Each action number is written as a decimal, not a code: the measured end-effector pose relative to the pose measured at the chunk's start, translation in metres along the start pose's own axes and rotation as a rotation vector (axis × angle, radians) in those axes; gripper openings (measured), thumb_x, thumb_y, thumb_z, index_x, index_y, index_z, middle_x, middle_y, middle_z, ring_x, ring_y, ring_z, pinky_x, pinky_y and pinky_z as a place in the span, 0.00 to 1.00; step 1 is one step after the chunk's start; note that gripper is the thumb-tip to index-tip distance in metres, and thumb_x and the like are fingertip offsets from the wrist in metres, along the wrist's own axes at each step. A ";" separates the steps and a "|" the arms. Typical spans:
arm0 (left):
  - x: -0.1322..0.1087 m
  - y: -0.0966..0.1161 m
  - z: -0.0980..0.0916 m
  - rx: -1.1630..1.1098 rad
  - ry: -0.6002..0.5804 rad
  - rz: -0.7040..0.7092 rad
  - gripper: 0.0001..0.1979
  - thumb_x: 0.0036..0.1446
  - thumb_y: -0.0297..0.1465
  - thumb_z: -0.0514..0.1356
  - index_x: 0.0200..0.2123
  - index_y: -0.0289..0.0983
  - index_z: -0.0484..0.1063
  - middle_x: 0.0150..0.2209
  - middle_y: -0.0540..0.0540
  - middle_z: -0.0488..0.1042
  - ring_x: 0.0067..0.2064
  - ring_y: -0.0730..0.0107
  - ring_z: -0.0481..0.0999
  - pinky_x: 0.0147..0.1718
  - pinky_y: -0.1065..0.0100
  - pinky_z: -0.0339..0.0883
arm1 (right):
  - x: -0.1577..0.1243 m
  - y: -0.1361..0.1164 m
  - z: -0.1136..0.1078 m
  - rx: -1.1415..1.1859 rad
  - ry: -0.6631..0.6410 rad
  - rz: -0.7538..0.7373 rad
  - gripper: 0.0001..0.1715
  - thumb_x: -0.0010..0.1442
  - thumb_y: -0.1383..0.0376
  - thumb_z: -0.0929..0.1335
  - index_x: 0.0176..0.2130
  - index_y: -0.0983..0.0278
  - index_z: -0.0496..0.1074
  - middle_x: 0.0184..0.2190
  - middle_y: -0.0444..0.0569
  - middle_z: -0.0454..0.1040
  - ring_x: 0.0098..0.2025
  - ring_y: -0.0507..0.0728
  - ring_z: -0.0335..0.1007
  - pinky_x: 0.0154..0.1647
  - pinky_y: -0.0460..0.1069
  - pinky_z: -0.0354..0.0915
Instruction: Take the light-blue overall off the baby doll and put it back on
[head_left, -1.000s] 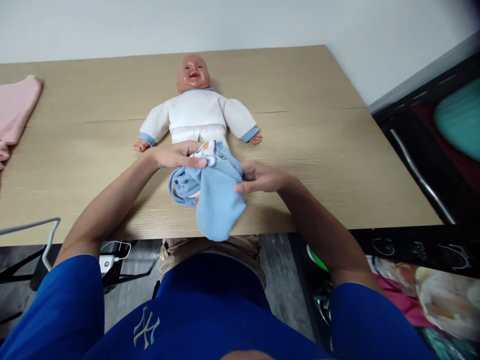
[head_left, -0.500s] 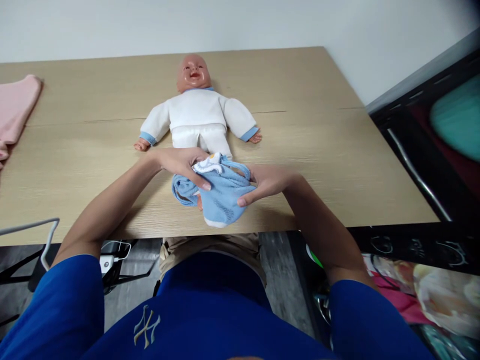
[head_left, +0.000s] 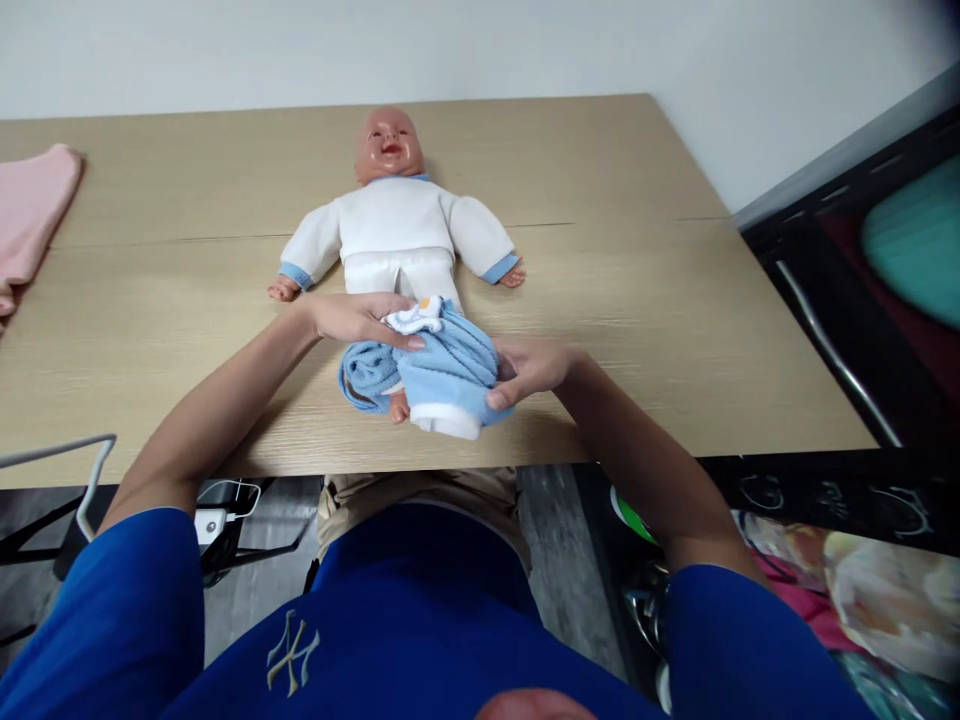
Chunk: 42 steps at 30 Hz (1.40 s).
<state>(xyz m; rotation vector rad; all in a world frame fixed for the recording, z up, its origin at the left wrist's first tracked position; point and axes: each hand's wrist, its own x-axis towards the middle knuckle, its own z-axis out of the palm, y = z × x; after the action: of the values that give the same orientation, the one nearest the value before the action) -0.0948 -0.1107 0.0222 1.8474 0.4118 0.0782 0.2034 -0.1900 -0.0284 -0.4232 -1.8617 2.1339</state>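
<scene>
A baby doll [head_left: 397,215] in a white outfit with blue collar and cuffs lies on its back on the wooden table [head_left: 637,300], head away from me. Bunched around its lower legs is a pair of light blue baby pants [head_left: 450,370] with white trim. My left hand [head_left: 360,318] grips the white waist edge from the left, thumb on top. On the other side, my right hand [head_left: 529,370] pinches the blue fabric near the white cuff. One doll foot [head_left: 399,406] pokes out between the pant legs; the other foot is hidden in the cloth.
A pink cloth [head_left: 34,215] lies at the table's left end. A white bent tube [head_left: 97,480] stands at the front left edge. To the right is a black rack [head_left: 832,340] with a teal item [head_left: 915,240]. Bags of things [head_left: 885,590] sit below right.
The right pant leg has been turned and pulled, so its white cuff now faces me, opened out. More of the doll's foot shows. The left hand has stayed nearly in place.
</scene>
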 end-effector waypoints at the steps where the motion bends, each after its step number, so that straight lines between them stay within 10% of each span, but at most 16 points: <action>1: 0.001 0.001 0.001 -0.008 -0.008 0.002 0.29 0.65 0.58 0.76 0.48 0.37 0.87 0.45 0.42 0.89 0.46 0.57 0.87 0.50 0.63 0.83 | 0.000 0.002 0.001 0.019 0.033 -0.022 0.42 0.60 0.44 0.87 0.61 0.64 0.81 0.51 0.54 0.87 0.54 0.63 0.85 0.57 0.54 0.81; 7: 0.000 0.004 0.001 -0.144 -0.067 -0.004 0.36 0.45 0.64 0.84 0.32 0.38 0.84 0.29 0.45 0.81 0.31 0.63 0.78 0.31 0.67 0.76 | 0.004 -0.001 0.008 0.304 0.296 -0.021 0.36 0.58 0.47 0.86 0.55 0.63 0.81 0.45 0.50 0.87 0.44 0.60 0.84 0.42 0.52 0.83; 13: -0.004 0.004 0.002 -0.134 0.010 -0.008 0.31 0.48 0.58 0.85 0.39 0.38 0.86 0.33 0.43 0.84 0.38 0.56 0.84 0.42 0.62 0.83 | 0.011 -0.012 0.015 0.069 0.296 -0.103 0.36 0.53 0.46 0.88 0.50 0.61 0.81 0.42 0.48 0.85 0.43 0.61 0.82 0.45 0.53 0.81; 19: -0.002 -0.001 0.007 -0.182 0.194 -0.009 0.29 0.56 0.56 0.79 0.43 0.37 0.83 0.37 0.43 0.84 0.40 0.57 0.85 0.41 0.63 0.82 | 0.013 -0.019 0.048 -0.226 0.940 -0.132 0.22 0.67 0.50 0.79 0.55 0.57 0.81 0.49 0.50 0.84 0.56 0.68 0.80 0.60 0.61 0.79; 24: 0.006 0.022 0.024 -0.055 0.103 -0.016 0.26 0.61 0.52 0.77 0.46 0.37 0.81 0.43 0.43 0.86 0.43 0.57 0.86 0.42 0.63 0.78 | -0.001 -0.022 0.104 -0.545 1.229 0.037 0.16 0.67 0.57 0.78 0.52 0.57 0.82 0.40 0.52 0.82 0.49 0.72 0.79 0.59 0.65 0.78; 30: 0.008 0.034 0.052 0.253 0.172 -0.101 0.23 0.60 0.45 0.76 0.48 0.38 0.75 0.44 0.43 0.86 0.44 0.55 0.85 0.42 0.62 0.74 | -0.002 0.004 0.152 -0.557 1.361 0.141 0.18 0.68 0.55 0.76 0.55 0.54 0.80 0.41 0.54 0.81 0.49 0.74 0.78 0.56 0.66 0.76; 35: 0.009 0.025 0.064 0.504 0.237 -0.211 0.23 0.61 0.39 0.72 0.55 0.39 0.71 0.41 0.44 0.83 0.41 0.54 0.83 0.41 0.60 0.69 | 0.002 0.031 0.154 -0.804 1.480 0.241 0.13 0.66 0.56 0.73 0.47 0.59 0.77 0.52 0.64 0.78 0.59 0.78 0.74 0.68 0.73 0.72; 42: 0.006 0.026 0.073 0.674 0.219 -0.218 0.25 0.63 0.37 0.70 0.60 0.40 0.68 0.47 0.40 0.84 0.46 0.50 0.84 0.42 0.60 0.69 | 0.002 0.046 0.145 -0.495 1.491 0.261 0.11 0.70 0.54 0.74 0.48 0.56 0.76 0.46 0.57 0.83 0.53 0.73 0.80 0.66 0.69 0.76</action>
<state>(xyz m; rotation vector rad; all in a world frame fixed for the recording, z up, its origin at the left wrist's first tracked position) -0.0639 -0.1820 0.0229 2.4482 0.8696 -0.0111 0.1437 -0.3276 -0.0557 -1.7697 -1.2705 0.7337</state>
